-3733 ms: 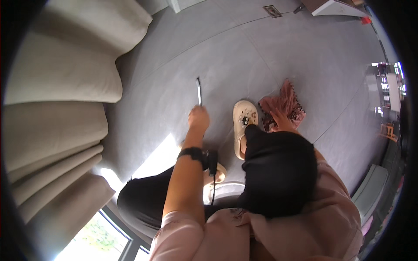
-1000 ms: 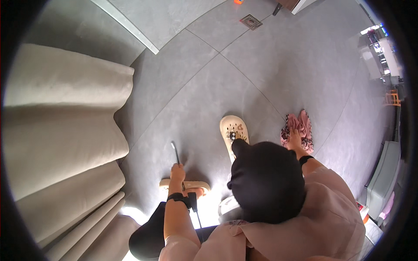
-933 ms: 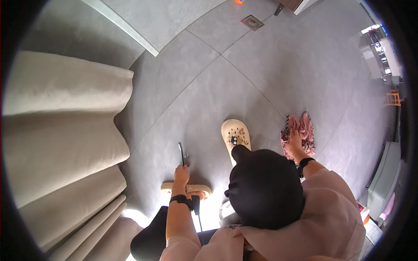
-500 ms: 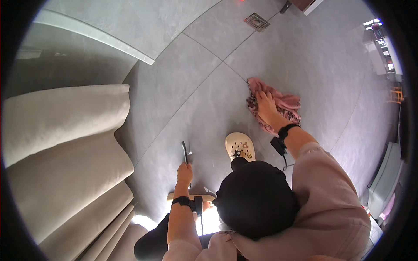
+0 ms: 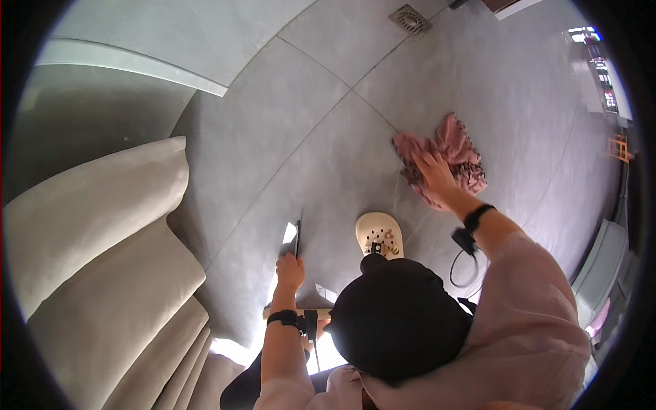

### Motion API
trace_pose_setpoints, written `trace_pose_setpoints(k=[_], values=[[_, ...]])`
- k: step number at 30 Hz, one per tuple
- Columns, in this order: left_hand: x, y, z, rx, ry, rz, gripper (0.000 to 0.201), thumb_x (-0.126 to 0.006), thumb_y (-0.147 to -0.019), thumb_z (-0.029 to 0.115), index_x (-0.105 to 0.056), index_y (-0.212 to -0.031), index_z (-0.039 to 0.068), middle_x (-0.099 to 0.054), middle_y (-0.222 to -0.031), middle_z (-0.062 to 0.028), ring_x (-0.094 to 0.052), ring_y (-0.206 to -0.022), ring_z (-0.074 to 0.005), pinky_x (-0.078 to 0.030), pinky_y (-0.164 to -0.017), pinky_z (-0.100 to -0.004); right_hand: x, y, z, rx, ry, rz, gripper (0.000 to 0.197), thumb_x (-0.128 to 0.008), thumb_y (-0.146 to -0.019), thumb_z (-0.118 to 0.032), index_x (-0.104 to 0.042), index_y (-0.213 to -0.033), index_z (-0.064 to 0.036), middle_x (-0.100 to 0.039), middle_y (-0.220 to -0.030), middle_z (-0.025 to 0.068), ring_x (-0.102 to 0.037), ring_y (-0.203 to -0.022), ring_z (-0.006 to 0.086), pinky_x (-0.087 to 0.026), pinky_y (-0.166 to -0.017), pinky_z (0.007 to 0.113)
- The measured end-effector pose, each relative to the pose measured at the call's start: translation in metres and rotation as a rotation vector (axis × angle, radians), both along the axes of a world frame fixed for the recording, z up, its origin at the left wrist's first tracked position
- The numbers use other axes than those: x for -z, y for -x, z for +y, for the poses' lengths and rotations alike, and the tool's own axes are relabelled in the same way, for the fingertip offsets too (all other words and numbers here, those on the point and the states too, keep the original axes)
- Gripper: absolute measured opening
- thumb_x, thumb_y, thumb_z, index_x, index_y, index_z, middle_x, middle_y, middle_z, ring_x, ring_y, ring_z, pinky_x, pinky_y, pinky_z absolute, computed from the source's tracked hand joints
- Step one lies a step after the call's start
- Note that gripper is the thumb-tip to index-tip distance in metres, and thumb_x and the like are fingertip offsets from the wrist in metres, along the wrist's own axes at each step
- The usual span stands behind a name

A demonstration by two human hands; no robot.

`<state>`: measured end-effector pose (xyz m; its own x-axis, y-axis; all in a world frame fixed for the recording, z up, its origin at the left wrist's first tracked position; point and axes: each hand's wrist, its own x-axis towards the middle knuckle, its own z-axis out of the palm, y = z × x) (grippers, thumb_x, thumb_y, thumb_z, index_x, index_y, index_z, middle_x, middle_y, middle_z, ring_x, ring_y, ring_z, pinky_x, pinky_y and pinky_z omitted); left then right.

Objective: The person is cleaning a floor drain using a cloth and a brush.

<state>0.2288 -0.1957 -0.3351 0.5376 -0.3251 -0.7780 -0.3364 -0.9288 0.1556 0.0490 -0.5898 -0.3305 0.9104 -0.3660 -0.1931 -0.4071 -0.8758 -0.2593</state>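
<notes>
On the grey floor ahead to the right lies a crumpled pink cloth (image 5: pixel 453 140) with dark spotted patches. My right hand (image 5: pixel 436 176) presses down on it, fingers stretched over the fabric and bunching it; the fingertips' grip is partly hidden in the folds. Low and nearer to me, my left hand (image 5: pixel 290 272) is closed around a thin dark object (image 5: pixel 297 236), seen edge-on, so its kind is unclear. Between the hands, a cream clog (image 5: pixel 380 231) with charms is on one foot. Black bands (image 5: pixel 287 317) are on both wrists.
Beige padded cushions (image 5: pixel 102 198) fill the left side. A white raised edge (image 5: pixel 130 61) runs across the far left. A metal floor drain (image 5: pixel 411 20) is set in the tiles ahead. A grey bin-like box (image 5: pixel 601 263) stands at the right rim, and a black cable (image 5: pixel 454 273) hangs from my right wrist.
My right hand has slid slightly to the right and nearer with the pink cloth, whose far right part now folds upward. The thin object in my left hand has tilted, with a bright patch beside it.
</notes>
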Motion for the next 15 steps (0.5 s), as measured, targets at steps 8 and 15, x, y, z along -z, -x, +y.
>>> trace_pose_setpoints(k=[8, 15], values=[[0.006, -0.004, 0.005, -0.067, -0.011, 0.038, 0.032, -0.046, -0.084, 0.026, -0.053, -0.09, -0.004, -0.049, -0.102, -0.0254, -0.046, -0.097, -0.0406, -0.037, -0.084, -0.048, 0.011, -0.071, -0.026, -0.122, 0.152, -0.004, 0.051, -0.054, -0.069, -0.008, -0.043, -0.119, -0.0054, -0.042, -0.116, 0.0115, -0.042, -0.101, 0.0336, -0.037, -0.086, 0.044], [-0.01, 0.008, -0.004, -0.051, 0.076, -0.104, 0.027, -0.048, -0.084, 0.022, -0.052, -0.092, -0.004, -0.049, -0.098, -0.0227, -0.046, -0.098, -0.0376, -0.037, -0.085, -0.0466, -0.003, -0.085, -0.032, -0.088, 0.049, 0.022, 0.056, -0.057, -0.067, -0.008, -0.041, -0.121, -0.0055, -0.044, -0.112, 0.0108, -0.042, -0.1, 0.0325, -0.039, -0.084, 0.041]])
